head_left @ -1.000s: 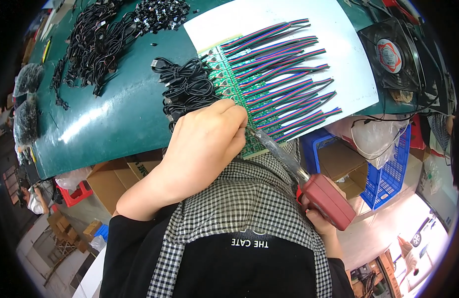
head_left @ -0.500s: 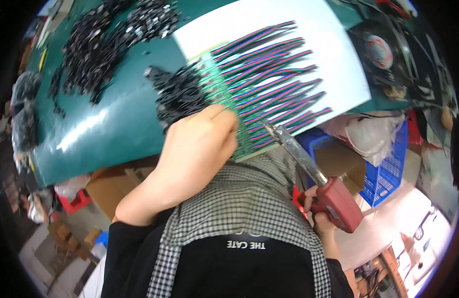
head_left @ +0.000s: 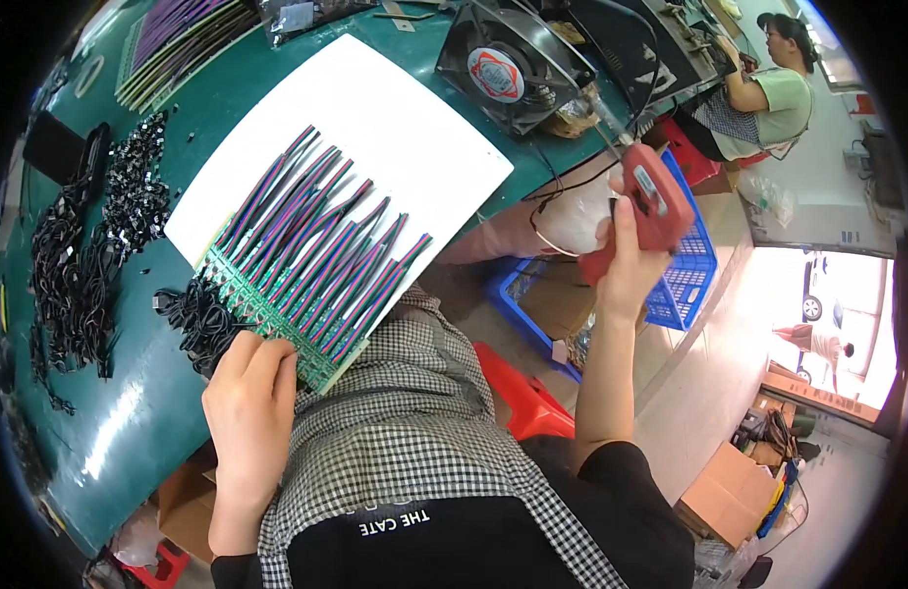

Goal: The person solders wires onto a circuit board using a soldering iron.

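Note:
My right hand [head_left: 631,260] is closed around the handle of a red soldering gun [head_left: 658,196]. Its metal barrel points up and away, with the tip end beside a brownish lump [head_left: 570,120] by a black fan [head_left: 493,74]. My left hand [head_left: 247,407] has its fingers bunched at the near-left edge of a green circuit board panel [head_left: 318,371]; what they pinch is hidden. Several multicoloured flat wires [head_left: 326,231] run from the panel across a white sheet [head_left: 375,108]. A bundle of black cables [head_left: 203,324] lies just beyond my left hand.
More black cables [head_left: 76,285] and small connectors [head_left: 135,187] lie on the green table [head_left: 139,393]. Wired boards [head_left: 184,49] sit at the far left. Right of the table are a blue crate [head_left: 685,285] and a red stool [head_left: 522,393]. Another person [head_left: 768,98] sits far right.
My right hand has raised the soldering gun from beside the panel up and right toward the fan. My left hand stays at the panel's edge. The whole view has turned to the right.

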`<state>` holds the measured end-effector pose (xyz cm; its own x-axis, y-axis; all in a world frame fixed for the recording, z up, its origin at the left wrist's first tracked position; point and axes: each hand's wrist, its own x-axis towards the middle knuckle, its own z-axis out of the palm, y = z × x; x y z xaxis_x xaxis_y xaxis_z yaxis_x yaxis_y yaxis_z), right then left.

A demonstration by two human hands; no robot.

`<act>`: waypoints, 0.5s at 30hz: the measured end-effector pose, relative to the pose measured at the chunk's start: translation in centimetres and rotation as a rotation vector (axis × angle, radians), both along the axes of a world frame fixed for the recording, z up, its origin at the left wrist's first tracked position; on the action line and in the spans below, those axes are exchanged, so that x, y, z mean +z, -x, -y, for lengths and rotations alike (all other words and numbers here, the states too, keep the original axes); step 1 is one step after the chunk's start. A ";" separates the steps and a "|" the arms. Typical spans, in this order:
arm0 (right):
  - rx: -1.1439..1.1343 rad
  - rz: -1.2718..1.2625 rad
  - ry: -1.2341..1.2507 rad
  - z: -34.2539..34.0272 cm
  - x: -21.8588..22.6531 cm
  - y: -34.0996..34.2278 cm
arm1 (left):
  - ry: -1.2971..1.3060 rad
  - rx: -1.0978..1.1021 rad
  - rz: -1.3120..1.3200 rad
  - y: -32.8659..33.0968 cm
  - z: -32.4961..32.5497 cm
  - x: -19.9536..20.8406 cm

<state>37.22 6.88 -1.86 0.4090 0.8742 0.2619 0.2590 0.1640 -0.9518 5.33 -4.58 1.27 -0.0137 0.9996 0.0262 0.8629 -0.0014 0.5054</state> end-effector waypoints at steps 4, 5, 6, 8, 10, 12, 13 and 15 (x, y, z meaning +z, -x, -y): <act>0.034 -0.052 -0.236 0.1 -1.1 -0.2 | -0.123 -0.044 -0.092 -0.9 0.5 0.5; 0.014 -0.160 -0.304 0.7 -1.0 0.2 | -0.130 -0.074 -0.122 -0.6 0.4 0.5; -0.058 -0.176 -0.239 2.0 -1.2 -0.7 | -0.162 -0.069 -0.066 -0.2 0.6 0.0; -0.061 -0.303 -0.162 5.2 0.3 0.1 | -0.201 -0.099 0.024 0.7 0.1 -0.2; 0.027 -0.276 -0.226 6.4 0.2 0.9 | -0.258 0.017 0.081 1.4 0.4 -1.0; 0.105 -0.182 -0.220 7.2 -0.3 0.6 | -0.264 0.064 0.038 1.9 0.4 -1.2; 0.115 -0.192 -0.213 7.7 -0.7 0.7 | -0.284 0.089 0.017 2.0 0.4 -1.2; 0.185 -0.120 -0.143 8.7 -0.4 2.6 | -0.272 0.084 -0.012 1.8 0.3 -1.1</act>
<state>34.66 -1.85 -2.23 0.2811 0.8947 0.3472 0.0983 0.3330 -0.9378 3.51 -4.89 0.18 -0.0943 0.9511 0.2940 0.8714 -0.0639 0.4863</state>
